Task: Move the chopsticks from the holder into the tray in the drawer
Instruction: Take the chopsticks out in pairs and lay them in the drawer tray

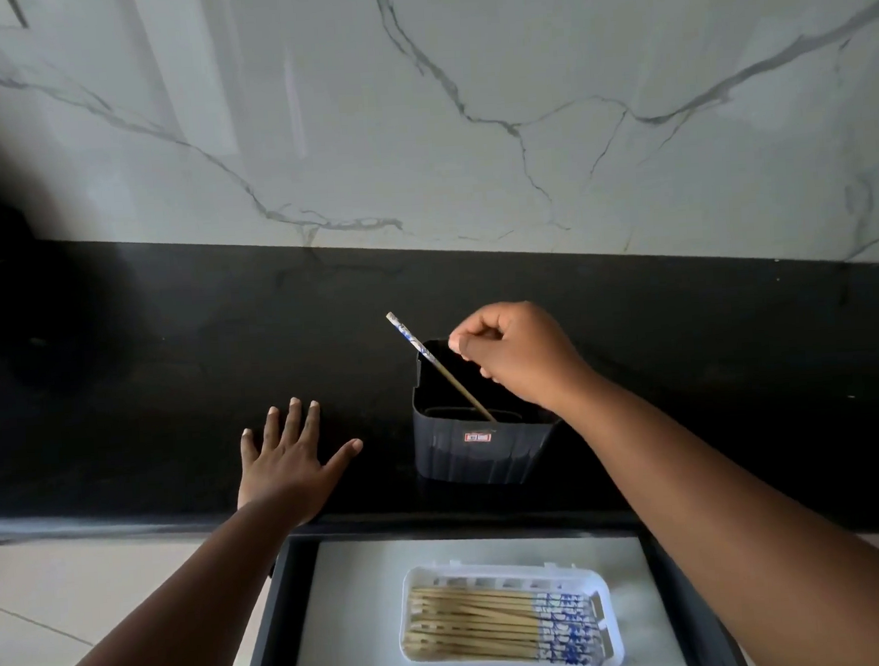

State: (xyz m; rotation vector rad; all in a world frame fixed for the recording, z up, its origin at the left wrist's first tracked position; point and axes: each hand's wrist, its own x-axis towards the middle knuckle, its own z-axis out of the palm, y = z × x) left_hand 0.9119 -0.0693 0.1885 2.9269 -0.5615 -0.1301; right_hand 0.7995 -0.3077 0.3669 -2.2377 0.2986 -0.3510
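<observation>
A black plastic holder (473, 449) stands on the dark counter near its front edge. One chopstick (431, 358) with a blue-and-white patterned top leans in it, tilted up and to the left. My right hand (513, 354) hovers over the holder's right side, fingers curled with thumb and forefinger pinched, a little right of the chopstick and not touching it. My left hand (290, 455) lies flat on the counter left of the holder, fingers spread. Below, a white tray (612, 631) in the drawer (270, 626) holds several chopsticks (486, 626) lying side by side, patterned ends to the right.
The black counter (172, 375) runs across the view, backed by a white marble wall (414, 128). The drawer has dark walls and a pale liner around the tray. Light floor tiles (82, 586) show at the lower left.
</observation>
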